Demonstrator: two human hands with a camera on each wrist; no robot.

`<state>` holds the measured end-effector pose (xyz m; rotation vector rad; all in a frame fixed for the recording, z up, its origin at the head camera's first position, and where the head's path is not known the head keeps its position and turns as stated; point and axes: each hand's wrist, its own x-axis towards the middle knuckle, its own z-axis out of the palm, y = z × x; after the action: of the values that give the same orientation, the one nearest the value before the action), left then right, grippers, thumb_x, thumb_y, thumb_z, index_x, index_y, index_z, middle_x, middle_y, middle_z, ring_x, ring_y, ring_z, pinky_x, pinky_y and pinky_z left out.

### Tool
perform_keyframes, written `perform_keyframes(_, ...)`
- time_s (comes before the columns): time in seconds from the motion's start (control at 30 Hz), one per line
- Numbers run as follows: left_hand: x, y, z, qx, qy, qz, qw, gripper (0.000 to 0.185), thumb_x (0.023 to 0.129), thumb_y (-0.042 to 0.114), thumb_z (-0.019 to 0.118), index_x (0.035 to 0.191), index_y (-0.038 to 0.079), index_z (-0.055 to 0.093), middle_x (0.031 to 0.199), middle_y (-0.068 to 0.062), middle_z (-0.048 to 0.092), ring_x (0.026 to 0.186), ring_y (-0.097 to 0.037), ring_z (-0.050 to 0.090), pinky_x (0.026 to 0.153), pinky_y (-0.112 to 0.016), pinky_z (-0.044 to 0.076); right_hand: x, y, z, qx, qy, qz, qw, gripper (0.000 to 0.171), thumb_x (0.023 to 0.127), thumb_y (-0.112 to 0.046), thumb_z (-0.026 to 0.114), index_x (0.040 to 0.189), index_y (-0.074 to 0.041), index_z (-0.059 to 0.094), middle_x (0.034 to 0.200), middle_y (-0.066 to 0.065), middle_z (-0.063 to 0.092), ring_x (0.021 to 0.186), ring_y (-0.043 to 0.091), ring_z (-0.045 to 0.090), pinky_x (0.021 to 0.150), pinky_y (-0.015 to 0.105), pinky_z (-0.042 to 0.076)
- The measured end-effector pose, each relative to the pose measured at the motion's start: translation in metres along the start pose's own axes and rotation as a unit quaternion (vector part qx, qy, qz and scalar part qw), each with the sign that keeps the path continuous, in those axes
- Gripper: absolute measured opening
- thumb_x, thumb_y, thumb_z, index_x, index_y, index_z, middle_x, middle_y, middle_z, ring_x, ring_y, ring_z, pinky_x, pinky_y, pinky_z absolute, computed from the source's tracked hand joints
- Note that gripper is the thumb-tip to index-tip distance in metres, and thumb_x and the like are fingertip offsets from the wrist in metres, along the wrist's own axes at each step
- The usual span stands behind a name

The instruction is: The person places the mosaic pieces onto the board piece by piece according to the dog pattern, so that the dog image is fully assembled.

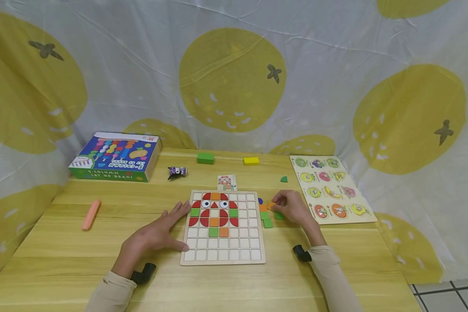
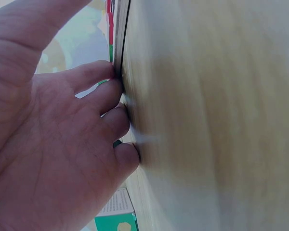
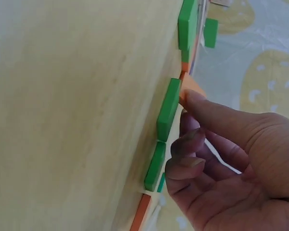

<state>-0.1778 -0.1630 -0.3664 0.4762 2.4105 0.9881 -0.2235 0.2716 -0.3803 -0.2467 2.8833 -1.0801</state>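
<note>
A square wooden grid board lies on the table with red, green and orange tiles set in its upper left and middle cells, two of them round eyes. My left hand rests at the board's left edge, fingers spread and thumb near the lower corner; its fingertips touch the table beside the edge. To the right of the board, my right hand pinches an orange tile between thumb and fingers. Loose green tiles and a blue piece lie between that hand and the board.
A small pattern card lies behind the board. Farther back are a green block, a yellow block and a small dark figure. A bead-set box and an orange stick are at left; a fruit puzzle board lies right.
</note>
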Motion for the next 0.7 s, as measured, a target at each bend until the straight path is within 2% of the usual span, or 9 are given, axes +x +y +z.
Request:
perform_keyframes(0.23, 0.000, 0.001, 0.000, 0.002, -0.001, 0.001, 1.0000, 0.118, 0.082, 0.038, 0.096, 0.173, 0.017, 0.025, 0.179, -0.024, 0.008, 0.159, -0.062, 0.003, 0.125, -0.076, 0.010, -0.001, -0.010, -0.003, 0.017, 0.014, -0.008, 1.000, 0.005, 0.093, -0.005, 0.084, 0.095, -0.004, 0.080, 0.087, 0.004, 0.076, 0.076, 0.015, 0.065, 0.068, 0.026, 0.052)
perform_keyframes(0.43, 0.000, 0.000, 0.000, 0.005, -0.002, -0.002, 1.0000, 0.119, 0.081, 0.040, 0.096, 0.174, 0.018, 0.024, 0.179, -0.024, 0.008, 0.158, -0.064, 0.003, 0.125, -0.077, 0.012, -0.003, -0.026, 0.003, 0.057, -0.019, -0.042, 0.997, 0.006, 0.097, -0.007, 0.081, 0.097, -0.001, 0.081, 0.091, 0.006, 0.078, 0.077, 0.015, 0.066, 0.067, 0.024, 0.052)
perform_keyframes(0.7, 0.001, -0.002, -0.001, 0.014, -0.002, -0.008, 0.9999, 0.120, 0.080, 0.043, 0.096, 0.174, 0.022, 0.024, 0.180, -0.023, 0.007, 0.157, -0.066, 0.004, 0.121, -0.081, 0.015, -0.004, -0.046, 0.024, 0.088, -0.071, -0.071, 0.991, 0.005, 0.097, -0.010, 0.082, 0.098, -0.005, 0.082, 0.090, 0.000, 0.078, 0.077, 0.013, 0.064, 0.069, 0.022, 0.053)
